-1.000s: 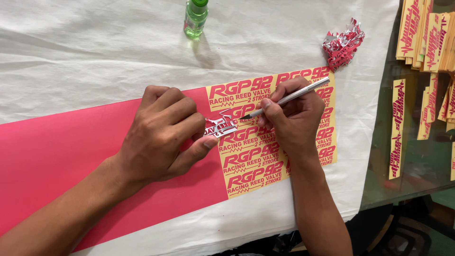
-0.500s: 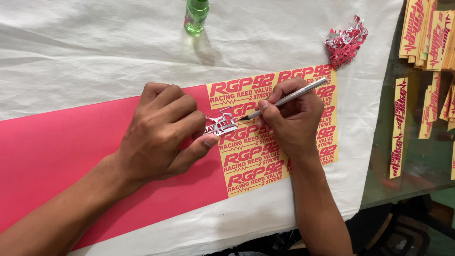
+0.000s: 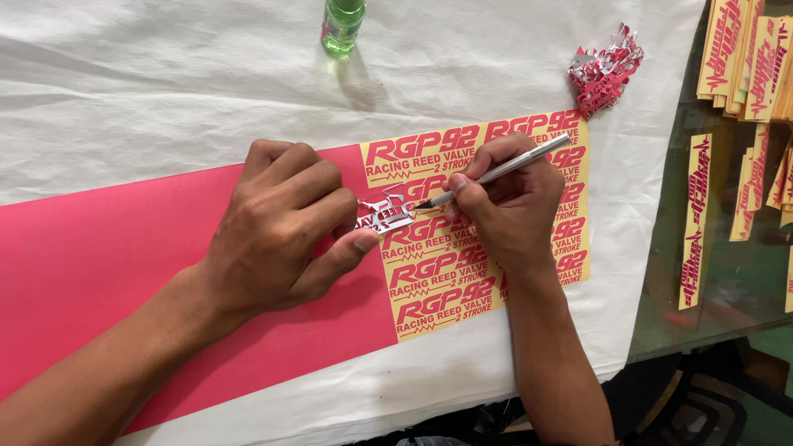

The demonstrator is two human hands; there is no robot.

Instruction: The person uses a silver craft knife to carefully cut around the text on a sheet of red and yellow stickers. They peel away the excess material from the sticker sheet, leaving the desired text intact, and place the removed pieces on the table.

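Note:
A long pink vinyl sheet [image 3: 107, 272] lies across a white cloth [image 3: 165, 91]; its right end is weeded to pink lettering on yellow backing [image 3: 446, 281]. My left hand [image 3: 285, 231] pinches a strip of peeled pink waste vinyl [image 3: 384, 215] lifted off the sheet. My right hand [image 3: 512, 206] grips a slim silver craft knife [image 3: 504, 171] like a pen, its tip resting on the lettering just right of the lifted strip.
A green bottle [image 3: 342, 25] stands at the far edge of the cloth. A crumpled wad of pink waste vinyl [image 3: 605, 70] lies at the back right. Finished yellow sticker strips [image 3: 743, 58] are stacked and scattered on the glass table [image 3: 727, 289] to the right.
The hands have hardly shifted; the left hand keeps the waste strip lifted and the knife tip stays at the same row of lettering.

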